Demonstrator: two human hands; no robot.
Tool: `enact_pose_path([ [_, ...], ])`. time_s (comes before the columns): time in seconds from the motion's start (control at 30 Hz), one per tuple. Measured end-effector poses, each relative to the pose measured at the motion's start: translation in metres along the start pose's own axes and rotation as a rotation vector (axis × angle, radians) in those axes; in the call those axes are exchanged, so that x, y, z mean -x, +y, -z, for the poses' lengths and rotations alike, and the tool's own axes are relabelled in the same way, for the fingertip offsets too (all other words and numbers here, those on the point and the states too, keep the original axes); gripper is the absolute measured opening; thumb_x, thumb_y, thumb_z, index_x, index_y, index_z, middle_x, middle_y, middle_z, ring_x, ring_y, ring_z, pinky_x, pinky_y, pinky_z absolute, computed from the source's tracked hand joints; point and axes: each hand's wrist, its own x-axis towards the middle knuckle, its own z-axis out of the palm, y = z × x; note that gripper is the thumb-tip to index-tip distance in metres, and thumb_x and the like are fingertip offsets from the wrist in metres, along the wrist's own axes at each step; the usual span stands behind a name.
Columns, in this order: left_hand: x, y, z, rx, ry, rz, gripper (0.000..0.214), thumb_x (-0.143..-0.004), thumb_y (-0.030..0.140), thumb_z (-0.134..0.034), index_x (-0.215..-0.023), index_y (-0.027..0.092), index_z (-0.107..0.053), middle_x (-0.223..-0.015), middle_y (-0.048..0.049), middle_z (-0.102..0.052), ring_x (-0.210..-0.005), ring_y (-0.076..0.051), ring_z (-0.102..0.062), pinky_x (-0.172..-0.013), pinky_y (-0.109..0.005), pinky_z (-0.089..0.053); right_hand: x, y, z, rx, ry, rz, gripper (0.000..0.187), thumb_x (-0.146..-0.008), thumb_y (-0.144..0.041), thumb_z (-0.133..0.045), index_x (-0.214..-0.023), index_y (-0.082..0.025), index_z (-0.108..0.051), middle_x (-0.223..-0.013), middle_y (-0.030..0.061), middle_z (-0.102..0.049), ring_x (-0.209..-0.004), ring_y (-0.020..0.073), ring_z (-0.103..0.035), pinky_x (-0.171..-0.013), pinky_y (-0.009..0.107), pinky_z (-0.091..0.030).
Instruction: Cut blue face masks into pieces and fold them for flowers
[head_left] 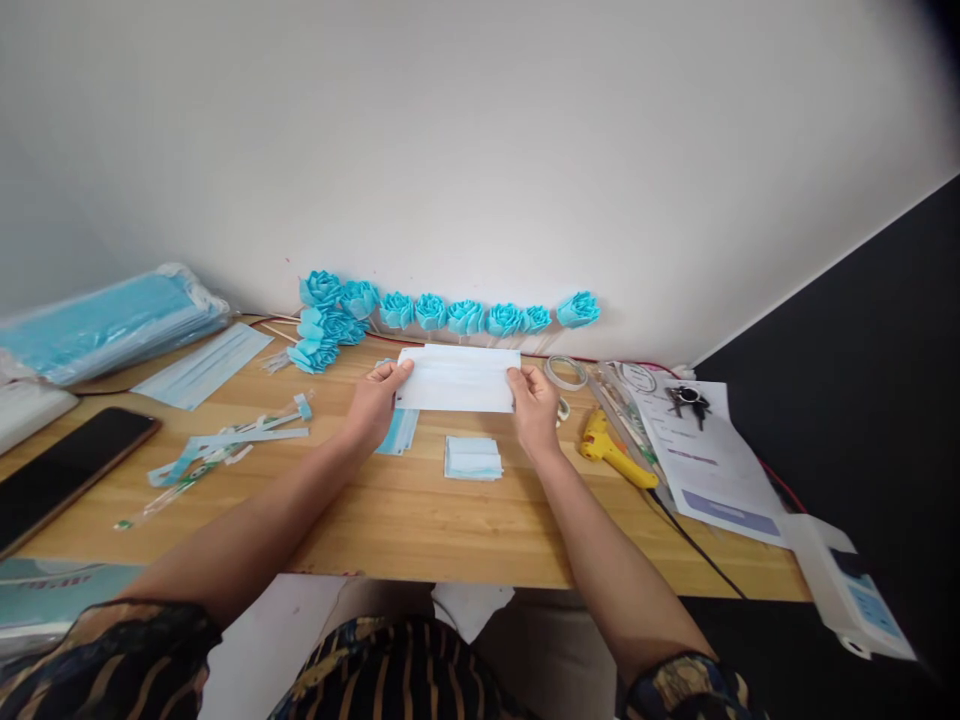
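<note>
1. Head view, left hand [377,402]: closed in a pinch, thumb on top, on the left edge of a white sheet [459,382].
2. Head view, right hand [535,408]: closed in a like pinch on the right edge of the same sheet.
3. The sheet is spread between both hands above the wooden table [420,535]; a second layer's edge shows along its top.
4. Just beside the left hand, partly covered by the sheet, lie blue pieces [400,432].
5. Below the sheet, between the forearms, lies a small stack of pale folded pieces [472,458].
6. Right of the right hand: a tape roll [555,380] and a yellow glue gun [616,450], both near, neither touched.
7. Beyond the sheet, along the wall, stands a row of blue flowers [465,317], with more clustered at its left end.
8. At far left: a dark phone [71,475] and a clear bag of blue sheets [120,322].
</note>
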Motion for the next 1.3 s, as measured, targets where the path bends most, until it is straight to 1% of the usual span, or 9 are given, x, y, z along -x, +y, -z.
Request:
enact_pose_path([
  [0.07,-0.001,0.002,-0.003,0.203,-0.071,-0.027,0.041,-0.074,0.054,-0.084,-0.089,0.018,-0.070,-0.087,-0.0026,-0.075,-0.085,-0.019,-0.067,-0.078,-0.029,-0.052,0.001,0.001,-0.004,-0.106,-0.034,-0.064,0.038,-0.075,-0.055,-0.072,-0.084,-0.020,-0.062,-0.067,-0.0042,-0.060,-0.062,0.0127,-0.048,-0.058,0.025,-0.040],
  [0.13,0.003,0.003,-0.008,0.330,-0.156,-0.019,0.044,-0.080,0.057,-0.079,-0.103,0.020,-0.073,-0.110,-0.0071,-0.077,-0.110,-0.025,-0.068,-0.096,-0.037,-0.053,0.004,-0.001,-0.008,-0.207,-0.078,-0.140,0.041,-0.071,-0.055,-0.077,-0.089,-0.020,-0.062,-0.072,-0.0026,-0.066,-0.066,0.0146,-0.056,-0.062,0.026,-0.045],
  [0.27,0.016,-0.001,-0.021,0.323,-0.315,0.072,0.051,-0.073,0.047,-0.088,-0.112,0.019,-0.073,-0.126,-0.0126,-0.073,-0.131,-0.033,-0.060,-0.113,-0.049,-0.046,0.016,-0.005,-0.017,-0.305,-0.223,-0.234,0.045,-0.072,-0.053,-0.081,-0.101,-0.022,-0.064,-0.078,-0.0002,-0.073,-0.070,0.0182,-0.064,-0.066,0.030,-0.052],
  [0.33,0.021,-0.003,-0.026,0.284,-0.273,0.084,0.056,-0.073,0.035,-0.090,-0.122,0.018,-0.070,-0.128,-0.0127,-0.073,-0.133,-0.035,-0.059,-0.114,-0.051,-0.045,0.022,-0.006,-0.020,-0.294,-0.335,-0.249,0.046,-0.074,-0.053,-0.081,-0.105,-0.023,-0.067,-0.081,0.0010,-0.075,-0.070,0.0196,-0.066,-0.068,0.032,-0.054],
  [0.43,0.024,-0.003,-0.027,0.256,-0.093,0.035,0.063,-0.074,0.026,-0.088,-0.132,0.018,-0.065,-0.129,-0.0118,-0.073,-0.132,-0.034,-0.060,-0.115,-0.052,-0.045,0.028,-0.006,-0.021,-0.255,-0.488,-0.264,0.049,-0.075,-0.054,-0.081,-0.111,-0.022,-0.070,-0.083,0.0024,-0.077,-0.068,0.0208,-0.068,-0.068,0.034,-0.057],
  [0.53,0.024,-0.001,-0.026,0.218,-0.044,0.017,0.066,-0.074,0.025,-0.087,-0.135,0.017,-0.063,-0.128,-0.0127,-0.073,-0.132,-0.034,-0.060,-0.115,-0.052,-0.045,0.028,-0.006,-0.019,-0.200,-0.564,-0.278,0.046,-0.077,-0.058,-0.077,-0.101,-0.019,-0.073,-0.077,0.0030,-0.074,-0.062,0.0198,-0.066,-0.066,0.035,-0.057],
  [0.8,0.022,-0.009,-0.021,0.098,-0.098,0.070,0.061,-0.067,0.032,-0.092,-0.121,0.014,-0.071,-0.121,-0.0146,-0.076,-0.121,-0.036,-0.067,-0.111,-0.053,-0.048,0.027,-0.014,-0.012,0.129,-0.505,-0.092,0.037,-0.079,-0.052,-0.073,-0.079,-0.015,-0.073,-0.064,-0.0009,-0.058,-0.061,0.0131,-0.046,-0.056,0.026,-0.037],
  [1.03,0.016,-0.006,-0.020,0.133,-0.104,0.030,0.057,-0.064,0.036,-0.094,-0.111,0.012,-0.073,-0.113,-0.0151,-0.078,-0.116,-0.037,-0.070,-0.106,-0.052,-0.052,0.026,-0.020,-0.013,0.205,-0.453,-0.021,0.038,-0.079,-0.051,-0.068,-0.088,-0.014,-0.077,-0.066,0.0001,-0.059,-0.062,0.0143,-0.046,-0.058,0.027,-0.040],
  [1.3,0.014,-0.007,-0.018,0.143,-0.084,0.025,0.051,-0.066,0.034,-0.092,-0.108,0.012,-0.074,-0.109,-0.0137,-0.079,-0.110,-0.035,-0.072,-0.103,-0.051,-0.054,0.026,-0.018,-0.013,0.236,-0.476,-0.021,0.038,-0.081,-0.053,-0.064,-0.078,-0.015,-0.070,-0.064,-0.0011,-0.052,-0.062,0.0138,-0.044,-0.058,0.027,-0.036],
])
